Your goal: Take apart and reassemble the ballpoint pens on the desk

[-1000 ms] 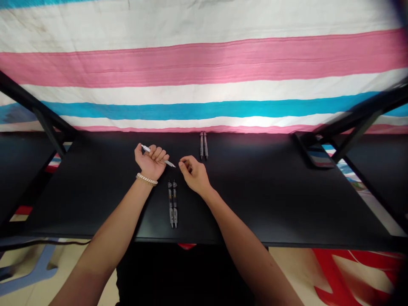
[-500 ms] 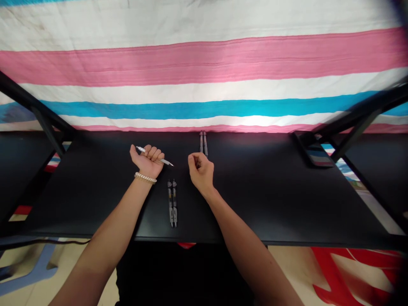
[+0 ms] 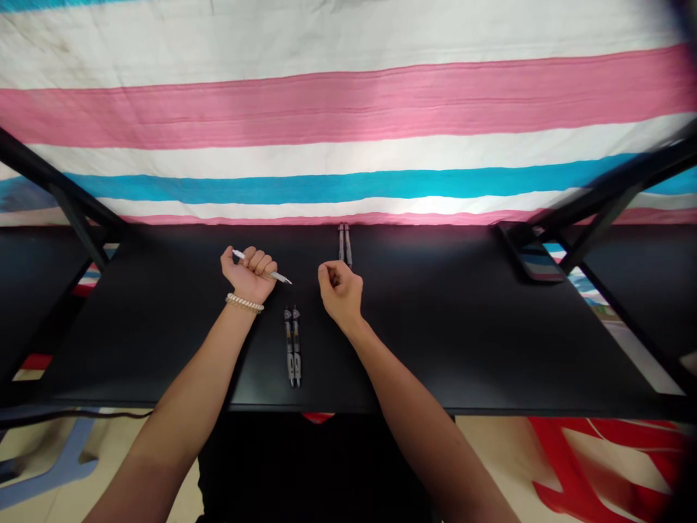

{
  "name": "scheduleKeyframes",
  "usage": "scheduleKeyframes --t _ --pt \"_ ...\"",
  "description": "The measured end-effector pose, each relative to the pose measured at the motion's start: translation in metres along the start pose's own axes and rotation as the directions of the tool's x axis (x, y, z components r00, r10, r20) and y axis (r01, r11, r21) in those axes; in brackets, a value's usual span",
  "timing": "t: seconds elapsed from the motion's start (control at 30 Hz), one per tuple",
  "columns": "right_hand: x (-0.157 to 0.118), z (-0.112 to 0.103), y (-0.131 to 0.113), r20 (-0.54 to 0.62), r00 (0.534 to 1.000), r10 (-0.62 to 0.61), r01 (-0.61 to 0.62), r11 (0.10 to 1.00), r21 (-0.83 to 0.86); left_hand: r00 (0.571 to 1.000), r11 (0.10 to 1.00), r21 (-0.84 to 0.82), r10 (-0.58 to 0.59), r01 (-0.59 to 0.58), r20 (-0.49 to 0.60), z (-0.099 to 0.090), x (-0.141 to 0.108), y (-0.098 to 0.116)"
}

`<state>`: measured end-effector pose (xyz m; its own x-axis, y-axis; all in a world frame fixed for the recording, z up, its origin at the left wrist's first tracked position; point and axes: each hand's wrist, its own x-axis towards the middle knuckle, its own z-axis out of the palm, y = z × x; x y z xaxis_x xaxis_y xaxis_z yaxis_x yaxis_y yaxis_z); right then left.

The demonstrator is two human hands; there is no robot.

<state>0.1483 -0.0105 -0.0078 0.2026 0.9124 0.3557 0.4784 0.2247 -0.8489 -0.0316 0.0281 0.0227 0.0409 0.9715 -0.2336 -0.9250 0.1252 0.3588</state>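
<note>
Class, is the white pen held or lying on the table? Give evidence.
Held: the left hand is curled round the white pen, whose two ends stick out.

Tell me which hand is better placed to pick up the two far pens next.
Probably the right hand: it is nearest those far pens, with no pen visible in it, though its palm is partly hidden. The left hand is farther off and holds a white pen.
</note>
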Motion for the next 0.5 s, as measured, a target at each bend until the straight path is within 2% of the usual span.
scheduleKeyframes --t 0.27,0.4,0.5 --pt "-0.0007 0.0000 -0.0012 0.020 1.000 -0.016 0.017 1.000 -0.021 1.000 1.000 0.009 0.011 -0.011 0.002 -0.0011 0.0015 -0.0005" --pt "-0.0005 -0.0005 -0.0021 0.038 0.999 -0.010 0.011 1.000 -0.026 0.999 0.999 0.030 -0.035 0.034 0.015 -0.0017 0.0021 0.0012" --pt "-0.0009 -0.0014 -0.0037 0.082 0.996 -0.040 0.036 0.998 0.041 0.997 0.996 0.063 -0.070 0.069 0.023 -0.0001 0.0011 -0.0013"
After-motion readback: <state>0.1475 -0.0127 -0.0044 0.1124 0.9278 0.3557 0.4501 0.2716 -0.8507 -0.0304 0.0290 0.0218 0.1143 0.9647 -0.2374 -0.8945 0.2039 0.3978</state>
